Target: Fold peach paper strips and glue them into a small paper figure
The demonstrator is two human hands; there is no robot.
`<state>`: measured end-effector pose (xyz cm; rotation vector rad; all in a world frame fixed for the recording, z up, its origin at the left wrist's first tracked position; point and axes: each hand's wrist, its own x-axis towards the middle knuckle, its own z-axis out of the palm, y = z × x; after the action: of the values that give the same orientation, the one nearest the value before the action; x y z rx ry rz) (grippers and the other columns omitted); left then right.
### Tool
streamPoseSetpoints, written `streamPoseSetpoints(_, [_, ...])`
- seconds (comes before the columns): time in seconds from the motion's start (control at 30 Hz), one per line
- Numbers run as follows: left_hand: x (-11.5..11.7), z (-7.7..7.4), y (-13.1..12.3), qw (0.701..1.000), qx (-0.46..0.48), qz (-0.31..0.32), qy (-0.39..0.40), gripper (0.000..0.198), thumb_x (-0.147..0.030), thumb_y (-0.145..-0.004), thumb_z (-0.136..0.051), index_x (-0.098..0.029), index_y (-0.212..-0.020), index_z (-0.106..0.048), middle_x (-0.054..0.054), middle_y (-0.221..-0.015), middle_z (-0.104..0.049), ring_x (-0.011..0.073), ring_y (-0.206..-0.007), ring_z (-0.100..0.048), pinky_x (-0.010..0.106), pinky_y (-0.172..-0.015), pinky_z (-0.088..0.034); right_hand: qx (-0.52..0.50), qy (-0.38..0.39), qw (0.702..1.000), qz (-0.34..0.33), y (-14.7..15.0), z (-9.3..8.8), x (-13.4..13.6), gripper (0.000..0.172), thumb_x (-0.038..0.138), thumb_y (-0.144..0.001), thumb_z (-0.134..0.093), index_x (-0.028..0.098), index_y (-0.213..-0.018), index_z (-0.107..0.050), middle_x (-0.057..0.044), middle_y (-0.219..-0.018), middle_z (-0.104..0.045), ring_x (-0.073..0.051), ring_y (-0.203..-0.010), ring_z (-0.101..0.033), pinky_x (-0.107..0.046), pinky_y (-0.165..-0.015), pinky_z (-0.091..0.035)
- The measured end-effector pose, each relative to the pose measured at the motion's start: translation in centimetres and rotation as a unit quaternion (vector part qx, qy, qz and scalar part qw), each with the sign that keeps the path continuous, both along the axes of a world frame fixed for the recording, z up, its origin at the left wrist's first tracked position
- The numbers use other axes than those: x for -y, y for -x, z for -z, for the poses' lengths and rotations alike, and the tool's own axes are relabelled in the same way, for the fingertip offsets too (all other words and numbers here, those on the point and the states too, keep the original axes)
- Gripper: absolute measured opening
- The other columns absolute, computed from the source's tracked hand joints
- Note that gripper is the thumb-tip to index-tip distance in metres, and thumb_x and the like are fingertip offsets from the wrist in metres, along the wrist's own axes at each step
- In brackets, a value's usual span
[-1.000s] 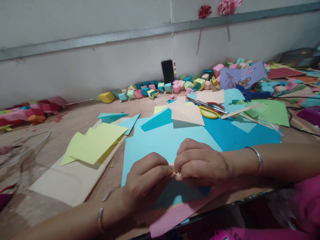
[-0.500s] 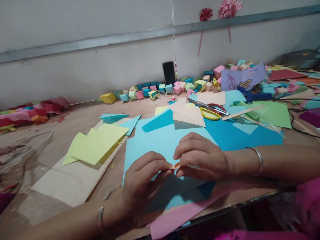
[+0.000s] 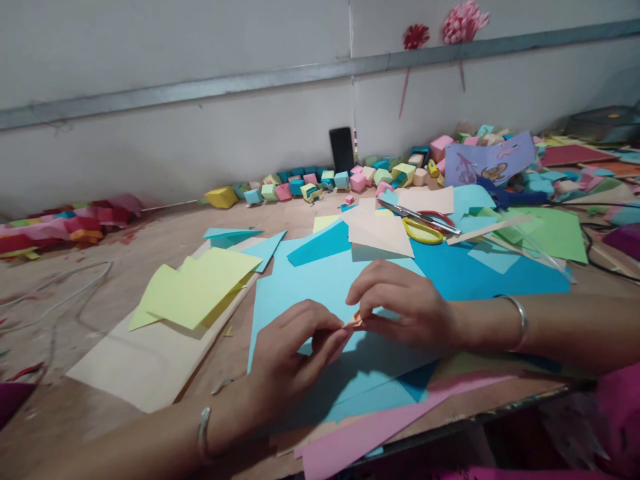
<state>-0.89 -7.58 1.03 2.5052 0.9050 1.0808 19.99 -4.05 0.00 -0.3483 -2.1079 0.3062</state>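
Observation:
A small folded piece of peach paper is pinched between my two hands over a light blue sheet. My left hand grips its left end between thumb and fingertips. On its right end, the thumb and index finger of my right hand close, with the other fingers curled. Fingers hide part of the folded paper. A larger peach sheet lies on the blue one beyond my hands. Behind it are scissors with one yellow and one red handle loop.
Yellow sheets rest on a cream sheet at left. A pink strip lies along the front edge. Several small paper cubes and a phone line the wall. A purple printed sheet stands at right.
The fingers have shifted their hold on the peach paper, and more of it shows between them. My left thumb has moved away from my index finger's side. The view has tilted slightly.

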Motion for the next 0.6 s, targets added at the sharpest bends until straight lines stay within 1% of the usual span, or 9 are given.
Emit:
streamPoseSetpoints(0.07, [0.0,0.0,0.0,1.000,-0.004,-0.001,-0.016,0.008,-0.008,-0.084,-0.061,-0.016,-0.082,-0.061,0.000,-0.068,-0.063,0.0092,-0.062,-0.057,0.019,-0.056,-0.046,0.012,0.086,0.996,-0.037,0.0,0.0,-0.2,0.007,0.020,-0.087,-0.062,0.015,-0.083,-0.059,-0.005,-0.082,-0.067,-0.012,-0.078,-0.059,-0.027,-0.073,-0.048])
streamPoseSetpoints(0.1, [0.0,0.0,0.0,1.000,-0.006,-0.001,-0.023,0.008,-0.008,-0.084,-0.061,-0.016,-0.083,-0.061,0.000,-0.069,-0.063,0.0092,-0.062,-0.057,0.019,-0.056,-0.046,0.018,0.113,0.992,-0.048,0.0,0.0,-0.3,0.007,0.020,-0.087,-0.063,0.014,-0.085,-0.060,-0.005,-0.081,-0.067,-0.012,-0.077,-0.059,-0.026,-0.071,-0.049])
streamPoseSetpoints(0.17, [-0.1,0.1,0.1,0.999,-0.004,-0.006,-0.034,0.009,-0.007,-0.084,-0.061,-0.016,-0.085,-0.061,0.000,-0.070,-0.062,0.0092,-0.063,-0.057,0.019,-0.055,-0.046,0.016,0.125,0.990,-0.063,-0.1,0.0,-0.6,0.006,0.019,-0.088,-0.062,0.013,-0.090,-0.062,-0.005,-0.082,-0.068,-0.012,-0.077,-0.060,-0.026,-0.071,-0.049])
streamPoseSetpoints(0.27, [-0.2,0.1,0.2,0.999,-0.006,-0.017,-0.040,0.010,-0.007,-0.084,-0.059,-0.017,-0.085,-0.061,0.001,-0.071,-0.063,0.0098,-0.064,-0.058,0.020,-0.056,-0.046,0.012,0.070,0.995,-0.073,-0.2,0.1,-1.1,0.008,0.015,-0.091,-0.055,0.013,-0.093,-0.063,-0.008,-0.088,-0.070,-0.013,-0.085,-0.062,-0.028,-0.077,-0.051])
streamPoseSetpoints(0.37, [-0.3,0.0,0.2,0.999,-0.013,-0.016,-0.035,0.009,-0.008,-0.085,-0.059,-0.017,-0.084,-0.061,0.001,-0.071,-0.064,0.0103,-0.064,-0.058,0.020,-0.056,-0.046,0.023,0.010,0.998,-0.056,-0.2,0.2,-1.4,0.013,0.017,-0.094,-0.051,0.012,-0.091,-0.062,-0.009,-0.089,-0.069,-0.012,-0.087,-0.061,-0.028,-0.078,-0.051])
streamPoseSetpoints(0.5, [-0.3,0.1,0.1,0.999,-0.018,-0.013,-0.028,0.009,-0.008,-0.085,-0.060,-0.017,-0.084,-0.061,0.002,-0.072,-0.064,0.0105,-0.066,-0.058,0.021,-0.057,-0.047,0.039,-0.003,0.999,-0.019,0.0,0.6,-1.3,0.020,0.024,-0.097,-0.046,0.013,-0.087,-0.058,-0.008,-0.086,-0.066,-0.013,-0.084,-0.058,-0.028,-0.076,-0.051])
streamPoseSetpoints(0.6, [-0.2,0.2,0.1,0.999,-0.023,-0.016,-0.026,0.008,-0.009,-0.085,-0.061,-0.016,-0.083,-0.061,0.001,-0.071,-0.063,0.0097,-0.063,-0.056,0.020,-0.055,-0.045,0.047,-0.017,0.999,-0.012,0.0,0.7,-1.1,0.025,0.029,-0.099,-0.043,0.014,-0.085,-0.057,-0.008,-0.081,-0.063,-0.013,-0.081,-0.056,-0.028,-0.073,-0.049])
